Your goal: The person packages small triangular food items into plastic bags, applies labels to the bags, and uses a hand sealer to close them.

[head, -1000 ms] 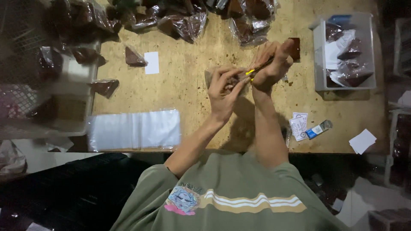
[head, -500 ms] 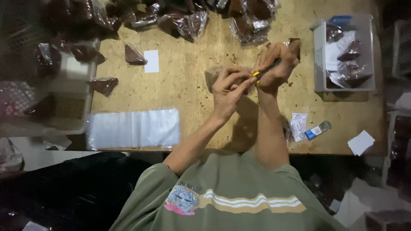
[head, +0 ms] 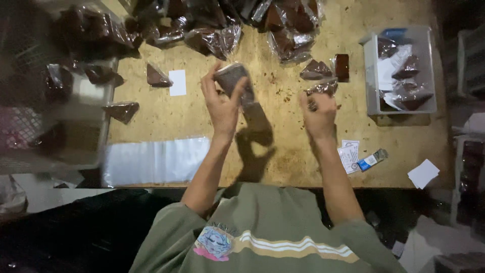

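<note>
A: Worn wooden tabletop [head: 283,146], dim light, seen from above. Where are the hands?

B: Centre of frame. Left hand [head: 222,103] is raised off the wood, fingers curled around a clear-wrapped brown packet [head: 233,80]. Packet stands roughly upright in the grip, top end toward the upper edge of the frame, likely so the wrap is in reach of the fingertips.

A: And the other?

B: Right hand [head: 318,114] sits to the right of centre, closed loosely. It touches a crinkled small wrapped piece [head: 323,88] at its fingertips; whether it truly grips that piece, cannot tell.

A: Surroundings?

B: Pile of filled bags [head: 217,30] along the upper edge, within arm's reach. Loose triangular pieces [head: 156,77] at upper left beside a white card [head: 177,82]. Stack of empty clear sleeves [head: 156,161] at lower left near the table edge, laid flat, handy for the left arm. White tray [head: 373,81] at upper right holds more wrapped pieces. Small labels [head: 349,154] lie at lower right, just beside the right wrist.
</note>
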